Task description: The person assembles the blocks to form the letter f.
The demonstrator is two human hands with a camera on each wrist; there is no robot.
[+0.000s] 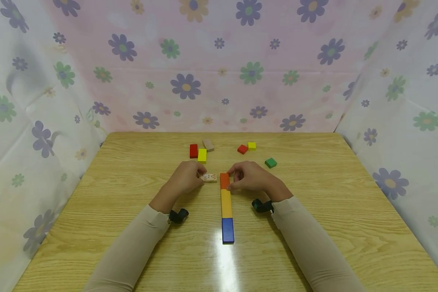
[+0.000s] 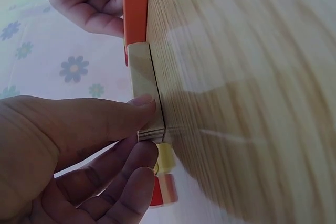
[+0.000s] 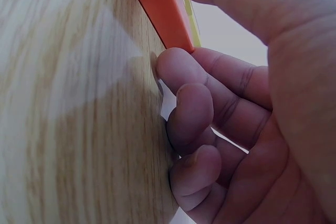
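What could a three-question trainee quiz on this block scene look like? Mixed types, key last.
1. True or false: in the head view, the amber block lies between the orange block and the blue block.

2. Multiple choice: what does the left hand pinch?
A) The blue block
B) The pale patterned block
C) The amber block

3. Short answer: what colour is the loose block farthest to the right in the head view?

Key: 1. True. 2. B. 3. Green.
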